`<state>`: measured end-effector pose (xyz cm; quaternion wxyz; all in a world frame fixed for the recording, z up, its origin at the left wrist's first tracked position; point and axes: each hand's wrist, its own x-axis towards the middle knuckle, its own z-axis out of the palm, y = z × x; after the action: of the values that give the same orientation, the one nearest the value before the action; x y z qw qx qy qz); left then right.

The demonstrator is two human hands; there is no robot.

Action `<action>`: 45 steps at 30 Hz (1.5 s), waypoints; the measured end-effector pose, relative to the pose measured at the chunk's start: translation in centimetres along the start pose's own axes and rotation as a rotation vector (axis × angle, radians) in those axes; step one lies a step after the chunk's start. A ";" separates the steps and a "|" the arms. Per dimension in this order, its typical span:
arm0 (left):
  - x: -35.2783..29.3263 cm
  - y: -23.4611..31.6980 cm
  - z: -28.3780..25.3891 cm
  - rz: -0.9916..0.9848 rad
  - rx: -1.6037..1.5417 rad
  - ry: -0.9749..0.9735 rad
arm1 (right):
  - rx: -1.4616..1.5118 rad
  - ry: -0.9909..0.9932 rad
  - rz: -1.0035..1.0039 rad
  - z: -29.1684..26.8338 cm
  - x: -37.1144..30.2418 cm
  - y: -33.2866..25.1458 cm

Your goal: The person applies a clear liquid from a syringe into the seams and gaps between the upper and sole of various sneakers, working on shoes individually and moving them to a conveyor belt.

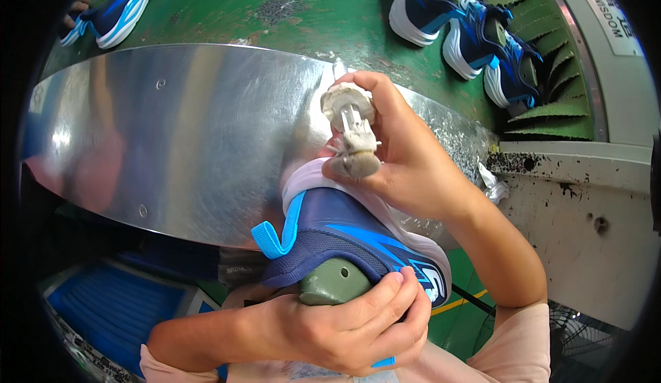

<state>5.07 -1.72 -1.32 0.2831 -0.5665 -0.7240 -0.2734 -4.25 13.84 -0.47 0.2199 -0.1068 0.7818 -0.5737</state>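
1. Holds a dark blue shoe in the left hand, with fingers bent and clamped on the shoe's side by the opening.
2. Has the shoe tilted at the near edge of the metal bench, with the pale sole turned toward the bench and the blue loop sticking out to the left; cannot tell whether touching the bench.
3. Seated inside the shoe's opening: a green last.
4. Grips a white-caked tool in the right hand, with thumb and fingers clamped around the tool.
5. Has the tool's blunt end right by the sole; cannot tell whether in contact.
6. Beyond the bench, on a green belt: at upper left, a shoe with another person's hand on it; at upper right, three similar shoes beside green flaps.
7. Near the bench's right end, a crumpled white scrap; at lower left, a blue crate.
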 end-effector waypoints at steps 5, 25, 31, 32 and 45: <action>-0.7 -0.5 0.0 0.053 0.016 0.030 | -0.222 -0.041 -0.014 0.4 -0.3 -1.2; 3.1 -8.8 -6.8 -1.029 0.260 -0.145 | 0.134 0.848 -0.122 -8.1 -12.7 6.1; 2.1 -12.0 -7.8 -1.102 0.029 -0.084 | -0.002 0.845 -0.098 -1.1 -14.8 8.9; 1.8 -11.6 -7.3 -1.110 0.005 -0.055 | 0.066 0.821 -0.070 -0.1 -15.1 9.6; -2.1 -4.2 -5.4 -1.242 -0.132 0.399 | 0.924 0.348 -0.192 6.6 -6.5 6.2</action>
<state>1.90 -7.82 0.58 0.1660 0.0021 -0.8317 -0.5298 5.08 12.93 -6.52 0.0570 0.0276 0.4577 -0.8868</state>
